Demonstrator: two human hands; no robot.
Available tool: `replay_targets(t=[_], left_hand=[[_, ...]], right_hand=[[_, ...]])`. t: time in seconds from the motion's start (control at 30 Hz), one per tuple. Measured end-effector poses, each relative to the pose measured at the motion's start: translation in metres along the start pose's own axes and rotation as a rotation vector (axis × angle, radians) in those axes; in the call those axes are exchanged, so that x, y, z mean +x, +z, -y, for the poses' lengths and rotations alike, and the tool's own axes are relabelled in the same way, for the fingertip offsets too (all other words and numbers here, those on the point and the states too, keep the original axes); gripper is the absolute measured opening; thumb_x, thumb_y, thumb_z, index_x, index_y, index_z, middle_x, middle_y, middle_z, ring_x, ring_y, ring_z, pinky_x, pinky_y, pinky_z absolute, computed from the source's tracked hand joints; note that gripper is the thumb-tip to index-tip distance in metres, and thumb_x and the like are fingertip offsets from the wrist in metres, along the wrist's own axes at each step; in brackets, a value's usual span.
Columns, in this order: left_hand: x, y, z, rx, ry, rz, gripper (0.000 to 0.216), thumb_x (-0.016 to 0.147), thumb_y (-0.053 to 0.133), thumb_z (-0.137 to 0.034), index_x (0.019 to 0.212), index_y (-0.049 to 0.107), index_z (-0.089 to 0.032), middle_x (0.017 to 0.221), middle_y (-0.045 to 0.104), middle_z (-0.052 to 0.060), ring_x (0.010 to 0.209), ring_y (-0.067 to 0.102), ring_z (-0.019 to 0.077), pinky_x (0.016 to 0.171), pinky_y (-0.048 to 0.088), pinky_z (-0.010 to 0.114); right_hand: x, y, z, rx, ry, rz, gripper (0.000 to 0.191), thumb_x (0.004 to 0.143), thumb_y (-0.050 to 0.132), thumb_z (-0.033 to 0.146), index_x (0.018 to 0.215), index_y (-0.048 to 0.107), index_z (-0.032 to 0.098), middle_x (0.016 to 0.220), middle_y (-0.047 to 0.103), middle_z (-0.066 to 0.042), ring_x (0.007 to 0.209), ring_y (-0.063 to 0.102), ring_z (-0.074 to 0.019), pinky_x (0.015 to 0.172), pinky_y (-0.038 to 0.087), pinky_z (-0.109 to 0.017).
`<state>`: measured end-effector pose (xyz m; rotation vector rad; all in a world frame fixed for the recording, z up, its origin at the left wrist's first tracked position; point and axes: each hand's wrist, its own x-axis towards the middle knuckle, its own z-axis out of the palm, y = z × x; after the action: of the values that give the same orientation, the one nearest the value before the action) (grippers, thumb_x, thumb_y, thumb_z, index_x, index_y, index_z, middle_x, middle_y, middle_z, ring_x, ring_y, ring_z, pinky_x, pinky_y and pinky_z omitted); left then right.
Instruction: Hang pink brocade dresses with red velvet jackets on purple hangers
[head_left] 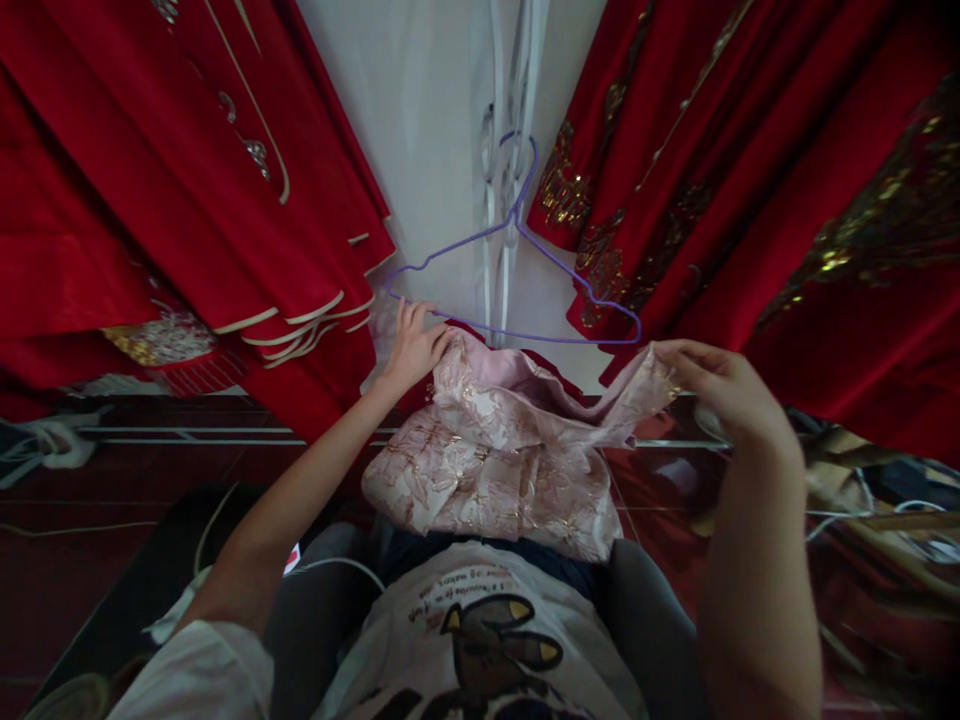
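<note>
A pale pink brocade garment (495, 470) with gold floral patterning lies over my lap, its upper edge raised and the plain pink lining showing. My left hand (412, 345) grips the garment's upper left corner, with its fingertips at the lower bar of a purple wire hanger (472, 236). At the upper right corner, my right hand (709, 375) pinches the cloth between thumb and fingers. The hanger is just beyond the garment, with its hook by the door handles (489, 150). Whether the hook is caught on a handle, I cannot tell.
Red garments (292, 170) with pale trim hang at the left. More red garments (720, 200) with gold sequins hang at the right. Pale cabinet doors (420, 110) stand between them. A light horizontal rail (202, 436) runs low behind, and cluttered items with cables (892, 510) are at the lower right.
</note>
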<state>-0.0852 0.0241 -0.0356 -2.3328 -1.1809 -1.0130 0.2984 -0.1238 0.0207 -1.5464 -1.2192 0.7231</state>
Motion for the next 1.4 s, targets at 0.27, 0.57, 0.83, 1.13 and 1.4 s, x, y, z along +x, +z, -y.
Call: replay_targets(t=[0.27,0.57,0.83,1.13,1.4], left_hand=[[-0.009,-0.012,0.000,-0.063,0.034,0.014,0.031,0.094,0.048,-0.038,0.097,0.071,-0.017,0.122,0.052,0.013,0.124,0.044,0.0285,0.112,0.029,0.061],[-0.012,-0.008,0.005,-0.009,0.082,0.025,0.029,0.093,0.051,-0.040,0.096,0.072,-0.019,0.124,0.052,0.012,0.125,0.045,0.0297,0.114,0.025,0.065],[-0.013,-0.007,0.006,-0.085,0.076,0.022,0.028,0.093,0.052,-0.040,0.095,0.072,-0.021,0.127,0.054,0.011,0.126,0.046,0.0283,0.117,0.021,0.061],[-0.010,-0.002,-0.021,-0.351,0.034,0.016,0.031,0.097,0.045,-0.039,0.093,0.069,-0.020,0.122,0.061,0.008,0.119,0.054,0.0207,0.120,0.020,0.054],[-0.002,-0.025,0.004,-0.604,-0.157,-0.335,0.025,0.094,0.052,-0.037,0.083,0.066,-0.020,0.087,0.068,0.002,0.086,0.063,0.0141,0.085,0.050,0.033]], right_hand=[[-0.002,-0.019,0.004,-0.023,0.051,-0.301,0.015,0.079,0.066,0.031,0.089,0.074,0.024,0.090,0.070,-0.010,0.062,0.057,-0.0139,0.064,0.046,-0.031],[-0.015,-0.005,0.021,-0.085,-0.112,-0.381,0.029,0.077,0.068,0.041,0.095,0.076,0.019,0.076,0.068,-0.008,0.053,0.051,-0.0119,0.052,0.041,-0.027],[0.015,0.001,0.025,-0.379,-0.383,-0.463,0.032,0.081,0.064,0.042,0.096,0.077,0.016,0.075,0.071,-0.008,0.065,0.063,-0.0175,0.062,0.046,-0.029],[0.062,0.051,0.056,-0.477,-0.569,-0.389,0.032,0.090,0.053,0.043,0.098,0.073,0.020,0.087,0.073,-0.009,0.080,0.067,-0.0254,0.071,0.046,-0.035],[0.071,0.053,0.034,-0.441,-0.627,-0.410,0.032,0.092,0.049,0.044,0.099,0.070,0.021,0.081,0.070,-0.006,0.073,0.064,-0.0190,0.068,0.045,-0.030]])
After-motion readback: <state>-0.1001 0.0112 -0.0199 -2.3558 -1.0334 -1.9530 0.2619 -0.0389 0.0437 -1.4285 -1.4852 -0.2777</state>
